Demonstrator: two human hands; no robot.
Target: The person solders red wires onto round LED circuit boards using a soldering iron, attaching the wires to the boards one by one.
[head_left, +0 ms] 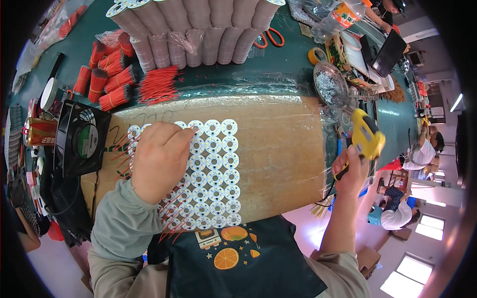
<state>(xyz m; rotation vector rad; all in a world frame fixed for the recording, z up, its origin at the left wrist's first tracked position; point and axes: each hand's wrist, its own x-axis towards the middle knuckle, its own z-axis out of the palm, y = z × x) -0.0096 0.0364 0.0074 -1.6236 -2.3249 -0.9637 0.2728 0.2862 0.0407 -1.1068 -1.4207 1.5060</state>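
My left hand (pixel 163 161) is closed in a pinch over a panel of round white LED boards (pixel 213 161) on the brown work board. A bit of thin red wire shows at its fingertips; the hand covers most of the panel's left part. Red wires (pixel 171 211) lie across the boards at the panel's left side and lower left corner. On the right, my right hand (pixel 350 171) is wrapped around the handle of a yellow soldering gun (pixel 368 135). The gun's front end is beside a metal bowl of silvery scraps (pixel 330 85), away from the panel.
Stacks of round boards (pixel 198 37) stand at the back. Left of them lie bundled red wires (pixel 117 74) and a loose pile (pixel 158 85). A black fan (pixel 82 139) stands left, orange-handled scissors (pixel 269 38) and yellow tape (pixel 316 55) behind. Other people sit far right.
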